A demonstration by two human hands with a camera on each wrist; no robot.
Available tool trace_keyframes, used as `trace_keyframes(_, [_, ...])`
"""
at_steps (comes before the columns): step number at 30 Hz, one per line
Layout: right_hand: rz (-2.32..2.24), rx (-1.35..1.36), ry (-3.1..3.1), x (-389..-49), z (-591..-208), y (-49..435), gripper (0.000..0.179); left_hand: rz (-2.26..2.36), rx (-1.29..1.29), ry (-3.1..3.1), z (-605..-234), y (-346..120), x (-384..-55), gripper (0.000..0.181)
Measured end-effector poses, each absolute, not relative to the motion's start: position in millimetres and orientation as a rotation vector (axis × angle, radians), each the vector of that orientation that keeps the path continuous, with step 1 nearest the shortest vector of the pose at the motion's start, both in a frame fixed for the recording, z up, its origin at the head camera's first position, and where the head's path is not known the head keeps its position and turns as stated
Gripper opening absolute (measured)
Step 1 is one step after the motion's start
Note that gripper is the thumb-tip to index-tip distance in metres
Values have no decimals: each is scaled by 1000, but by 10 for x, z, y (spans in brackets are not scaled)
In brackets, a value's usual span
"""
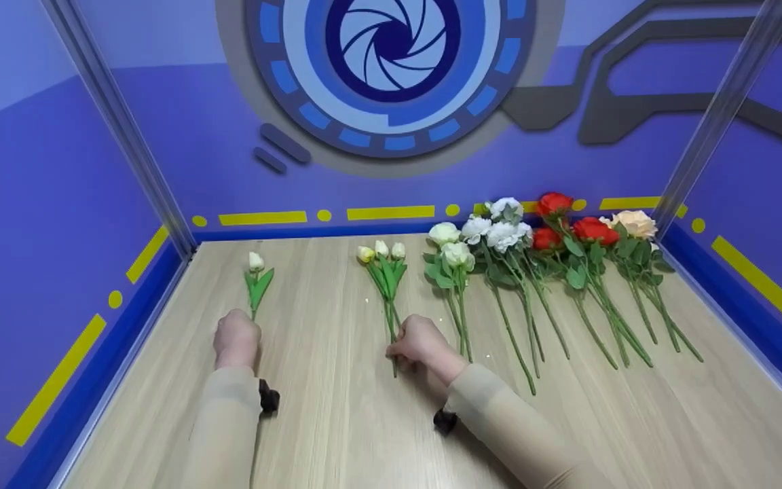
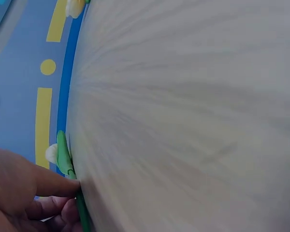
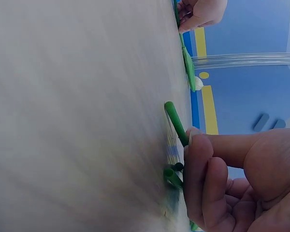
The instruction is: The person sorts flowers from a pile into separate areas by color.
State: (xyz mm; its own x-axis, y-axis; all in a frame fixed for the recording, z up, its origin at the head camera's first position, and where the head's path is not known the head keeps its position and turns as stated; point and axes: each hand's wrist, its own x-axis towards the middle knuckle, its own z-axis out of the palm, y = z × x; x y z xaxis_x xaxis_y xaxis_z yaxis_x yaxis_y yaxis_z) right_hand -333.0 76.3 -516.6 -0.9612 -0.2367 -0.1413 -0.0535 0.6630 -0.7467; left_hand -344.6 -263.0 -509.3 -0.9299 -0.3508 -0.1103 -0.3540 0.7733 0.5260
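Observation:
On the left of the table in the head view, my left hand (image 1: 236, 338) holds the stem of a single white tulip (image 1: 256, 262). The left wrist view shows thumb and fingers pinching its green stem (image 2: 82, 212) close to the tabletop. Further right, my right hand (image 1: 423, 343) pinches a stem low down in a small group of white and yellowish tulips (image 1: 385, 277). In the right wrist view one stem (image 3: 176, 122) sticks out past the fingertips, while other stem ends (image 3: 171, 177) lie beside it, under the fingers.
Right of the tulips lie pale green-white roses (image 1: 457, 255), white carnation-like flowers (image 1: 505, 235), red roses (image 1: 594, 231) and peach roses (image 1: 634, 224), stems toward me. Blue-purple panels (image 1: 160, 149) wall the wooden table (image 1: 323, 421) at the back and both sides.

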Motion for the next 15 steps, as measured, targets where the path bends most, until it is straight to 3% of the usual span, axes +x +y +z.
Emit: trace_keyframes(15, [-1190,-196,2625,-3311,-5158,755,38,953,-612,2913,-5023,-2598,-3506,14])
